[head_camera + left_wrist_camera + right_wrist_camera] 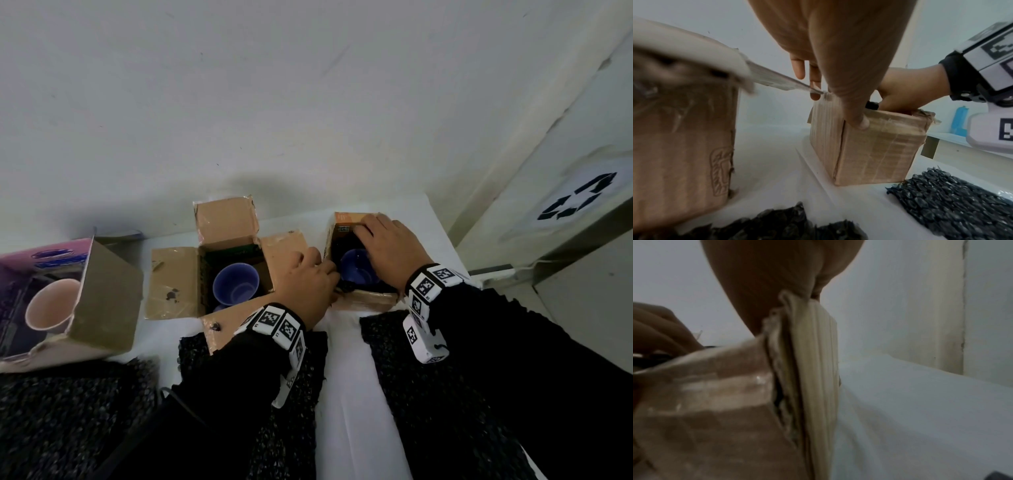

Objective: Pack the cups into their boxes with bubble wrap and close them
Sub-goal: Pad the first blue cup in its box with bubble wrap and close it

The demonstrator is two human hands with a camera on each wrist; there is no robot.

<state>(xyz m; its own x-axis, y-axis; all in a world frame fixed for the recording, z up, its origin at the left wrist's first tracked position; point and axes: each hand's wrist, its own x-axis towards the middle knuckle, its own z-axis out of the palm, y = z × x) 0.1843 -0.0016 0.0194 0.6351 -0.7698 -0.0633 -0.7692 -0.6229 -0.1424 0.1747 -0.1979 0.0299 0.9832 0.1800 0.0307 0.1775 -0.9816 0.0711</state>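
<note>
A white bench (346,394) stands against a pale, scuffed wall, with a recycling-symbol sticker (579,197) on a panel at far right. At the left edge a pink-and-purple printed carton (78,301) lies tilted on its side, a pale pink cup (51,303) showing in its open mouth. Sheets of black bubble wrap (72,411) lie along the near edge of the bench. Next comes a plain brown cardboard box (178,284) with all flaps spread open, standing upright, a blue cup (235,284) inside it with its mouth up. The left hand (305,284) reaches across this box's right flap to the small brown cardboard box (869,149) beside it: its thumb presses the near face by the top corner while the fingers (815,81) curl over the left rim, gripping that edge. Inside this small box sits a second blue cup (358,269), dark wrap around it. The right hand (394,248) lies over the box's right side, fingers bent over the far top edge near an orange-printed flap (349,219), holding the box; the right wrist view is blurred, showing only cardboard close up.
</note>
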